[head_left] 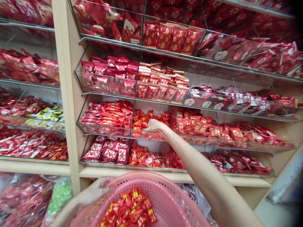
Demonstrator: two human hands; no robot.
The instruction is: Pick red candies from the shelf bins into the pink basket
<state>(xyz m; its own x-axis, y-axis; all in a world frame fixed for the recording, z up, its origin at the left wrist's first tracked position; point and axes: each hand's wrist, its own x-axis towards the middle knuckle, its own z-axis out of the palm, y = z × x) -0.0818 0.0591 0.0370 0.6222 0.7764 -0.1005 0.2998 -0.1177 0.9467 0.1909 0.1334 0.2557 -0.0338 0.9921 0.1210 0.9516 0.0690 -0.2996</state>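
Observation:
My right hand (153,126) reaches over a clear front panel into a shelf compartment of small red wrapped candies (151,115) with yellow print. Its fingers curl down among them; whatever they hold is hidden. At the lower left, my left hand (98,190), slightly blurred, grips the rim of a pink perforated plastic basket (182,201). Inside the basket lies a heap of red candy packets (130,208) with yellow lettering, much like those under my right hand.
Tiered shelves with clear dividers hold red packets, including upright gold-printed ones (171,36) higher up and heart-patterned ones (111,151) at lower left. A wooden post (65,78) separates the left shelves, where yellow packets (50,113) lie. Bagged green sweets (60,195) sit below.

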